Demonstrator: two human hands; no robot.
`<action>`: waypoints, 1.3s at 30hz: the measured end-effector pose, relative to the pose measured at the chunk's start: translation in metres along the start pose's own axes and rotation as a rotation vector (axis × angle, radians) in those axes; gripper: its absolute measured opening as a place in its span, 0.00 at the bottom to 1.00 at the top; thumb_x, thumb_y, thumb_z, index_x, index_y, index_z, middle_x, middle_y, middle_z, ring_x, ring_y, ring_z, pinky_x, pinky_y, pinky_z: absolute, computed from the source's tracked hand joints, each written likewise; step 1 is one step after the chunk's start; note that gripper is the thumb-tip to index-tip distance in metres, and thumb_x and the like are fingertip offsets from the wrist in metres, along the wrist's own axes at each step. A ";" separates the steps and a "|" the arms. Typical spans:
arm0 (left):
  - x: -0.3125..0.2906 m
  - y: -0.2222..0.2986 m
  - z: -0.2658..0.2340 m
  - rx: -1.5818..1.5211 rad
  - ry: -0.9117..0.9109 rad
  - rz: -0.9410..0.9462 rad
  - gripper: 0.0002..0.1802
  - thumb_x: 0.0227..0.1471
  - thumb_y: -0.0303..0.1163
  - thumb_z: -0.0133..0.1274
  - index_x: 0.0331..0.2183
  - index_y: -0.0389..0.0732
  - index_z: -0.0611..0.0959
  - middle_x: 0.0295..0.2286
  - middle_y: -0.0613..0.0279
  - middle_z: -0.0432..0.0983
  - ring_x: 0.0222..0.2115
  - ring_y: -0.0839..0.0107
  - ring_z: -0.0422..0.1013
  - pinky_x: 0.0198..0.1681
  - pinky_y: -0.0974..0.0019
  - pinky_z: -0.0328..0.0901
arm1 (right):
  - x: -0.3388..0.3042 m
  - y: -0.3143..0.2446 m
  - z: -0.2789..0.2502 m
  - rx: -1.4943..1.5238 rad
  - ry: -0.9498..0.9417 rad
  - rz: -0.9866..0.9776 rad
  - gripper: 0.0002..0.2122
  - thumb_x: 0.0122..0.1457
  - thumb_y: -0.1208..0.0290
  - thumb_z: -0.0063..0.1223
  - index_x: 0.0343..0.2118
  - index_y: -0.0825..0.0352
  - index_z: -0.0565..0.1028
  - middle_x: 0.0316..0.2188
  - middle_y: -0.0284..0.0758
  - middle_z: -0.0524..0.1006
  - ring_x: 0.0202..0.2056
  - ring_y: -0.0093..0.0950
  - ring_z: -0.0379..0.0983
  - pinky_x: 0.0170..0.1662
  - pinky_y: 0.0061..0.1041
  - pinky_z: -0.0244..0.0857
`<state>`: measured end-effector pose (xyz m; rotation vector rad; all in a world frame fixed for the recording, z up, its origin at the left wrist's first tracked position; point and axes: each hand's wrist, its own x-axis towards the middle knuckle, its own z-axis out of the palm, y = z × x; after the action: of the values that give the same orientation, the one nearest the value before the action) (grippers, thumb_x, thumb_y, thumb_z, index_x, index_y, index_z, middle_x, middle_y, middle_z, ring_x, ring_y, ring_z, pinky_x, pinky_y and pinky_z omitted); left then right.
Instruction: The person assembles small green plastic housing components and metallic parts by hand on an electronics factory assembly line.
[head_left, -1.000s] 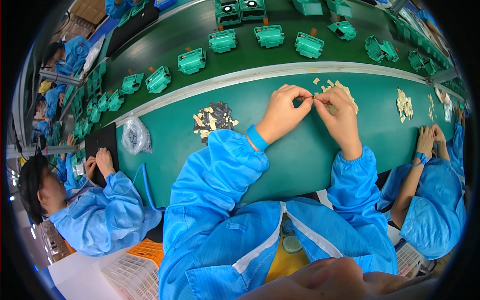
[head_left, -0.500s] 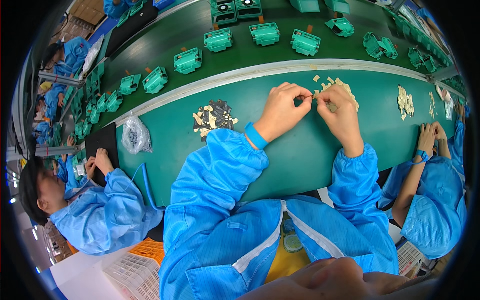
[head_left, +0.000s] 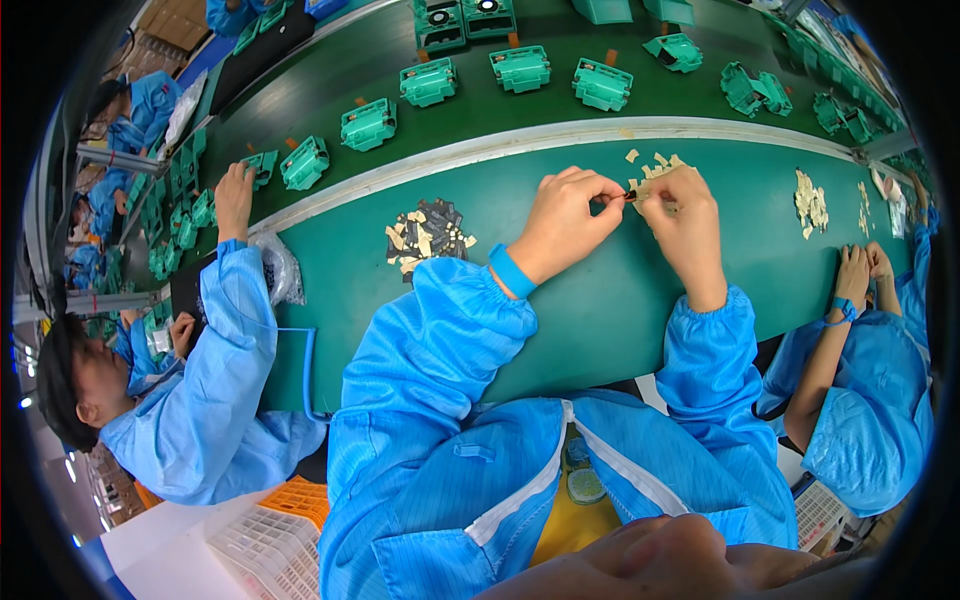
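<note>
a green tabletop (head_left: 590, 310) bears cream pieces (head_left: 657, 168), black pieces (head_left: 443, 216), a bag (head_left: 284, 270).

A green desk (head_left: 580, 325) spans the middle, its far edge bordered by a pale rail (head_left: 580, 136). Beyond runs a dark green strip (head_left: 325, 75), curved by the lens. At left, 2 grey metal bars (head_left: 120, 157) jut inward; brown cardboard boxes (head_left: 180, 22) stack behind. Below sit an orange crate (head_left: 300, 498) and a white crate (head_left: 262, 552), near small white lights (head_left: 70, 468).

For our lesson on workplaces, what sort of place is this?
Probably a factory assembly line: similar green cases in a row, several people in blue coats, and piles of small parts.
</note>
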<state>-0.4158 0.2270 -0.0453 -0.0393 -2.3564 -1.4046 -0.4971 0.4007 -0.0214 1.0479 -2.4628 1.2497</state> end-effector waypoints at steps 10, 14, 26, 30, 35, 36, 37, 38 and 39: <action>0.003 0.010 0.004 0.515 0.207 0.389 0.08 0.50 0.31 0.66 0.35 0.47 0.85 0.33 0.71 0.80 0.39 0.68 0.73 0.44 0.57 0.58 | 0.005 0.018 -0.007 -0.080 0.227 0.176 0.09 0.60 0.71 0.62 0.29 0.74 0.80 0.27 0.40 0.77 0.30 0.34 0.75 0.34 0.32 0.69; 0.003 0.016 0.005 0.642 0.209 0.502 0.11 0.48 0.31 0.67 0.35 0.47 0.82 0.33 0.72 0.77 0.38 0.69 0.73 0.44 0.54 0.58 | 0.008 0.016 -0.010 0.125 0.252 0.268 0.14 0.62 0.65 0.63 0.26 0.73 0.80 0.23 0.34 0.76 0.25 0.25 0.72 0.27 0.26 0.64; -0.003 0.029 0.000 0.680 0.215 0.511 0.12 0.48 0.31 0.67 0.36 0.47 0.82 0.33 0.71 0.77 0.38 0.69 0.73 0.44 0.54 0.58 | 0.074 0.036 -0.043 0.550 -0.582 0.455 0.08 0.59 0.67 0.61 0.31 0.68 0.80 0.25 0.27 0.76 0.28 0.16 0.72 0.30 0.19 0.64; -0.002 0.032 0.009 0.573 0.167 0.527 0.13 0.48 0.30 0.67 0.37 0.46 0.82 0.34 0.70 0.79 0.37 0.68 0.73 0.44 0.55 0.59 | 0.143 0.128 -0.057 -0.300 0.242 0.076 0.20 0.57 0.64 0.65 0.51 0.68 0.79 0.42 0.41 0.81 0.42 0.34 0.78 0.45 0.32 0.71; -0.008 0.043 0.002 0.505 0.098 0.548 0.12 0.48 0.28 0.66 0.37 0.44 0.83 0.33 0.67 0.79 0.36 0.66 0.73 0.42 0.58 0.61 | 0.163 0.212 -0.077 -0.329 0.321 0.270 0.39 0.53 0.61 0.69 0.66 0.63 0.63 0.53 0.53 0.77 0.51 0.54 0.74 0.55 0.41 0.69; -0.012 0.046 -0.002 0.469 0.076 0.538 0.11 0.48 0.27 0.65 0.36 0.43 0.83 0.32 0.67 0.79 0.36 0.66 0.73 0.41 0.59 0.62 | 0.162 0.209 -0.078 -0.313 0.281 0.304 0.42 0.52 0.62 0.71 0.68 0.66 0.60 0.55 0.53 0.76 0.53 0.51 0.75 0.56 0.40 0.68; -0.015 0.049 -0.007 0.474 0.081 0.527 0.11 0.48 0.27 0.65 0.36 0.43 0.83 0.32 0.67 0.79 0.36 0.66 0.73 0.41 0.59 0.62 | 0.161 0.207 -0.079 -0.308 0.270 0.300 0.42 0.52 0.62 0.71 0.68 0.66 0.60 0.55 0.53 0.76 0.53 0.51 0.75 0.56 0.40 0.68; -0.020 0.058 -0.015 0.453 0.073 0.507 0.10 0.48 0.26 0.65 0.35 0.43 0.83 0.32 0.66 0.79 0.36 0.65 0.74 0.40 0.59 0.63 | 0.161 0.188 -0.076 -0.174 0.216 0.358 0.43 0.53 0.62 0.71 0.68 0.68 0.59 0.54 0.52 0.77 0.53 0.47 0.76 0.56 0.39 0.69; -0.026 0.066 -0.022 0.430 0.064 0.485 0.09 0.48 0.26 0.65 0.35 0.42 0.84 0.31 0.65 0.80 0.35 0.64 0.74 0.40 0.60 0.64 | 0.158 0.162 -0.074 -0.041 0.158 0.421 0.44 0.53 0.62 0.70 0.69 0.69 0.58 0.53 0.51 0.78 0.52 0.43 0.77 0.56 0.37 0.69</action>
<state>-0.3700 0.2454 0.0104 -0.4076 -2.3320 -0.6543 -0.7312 0.4417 -0.0063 0.4084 -2.6505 1.3215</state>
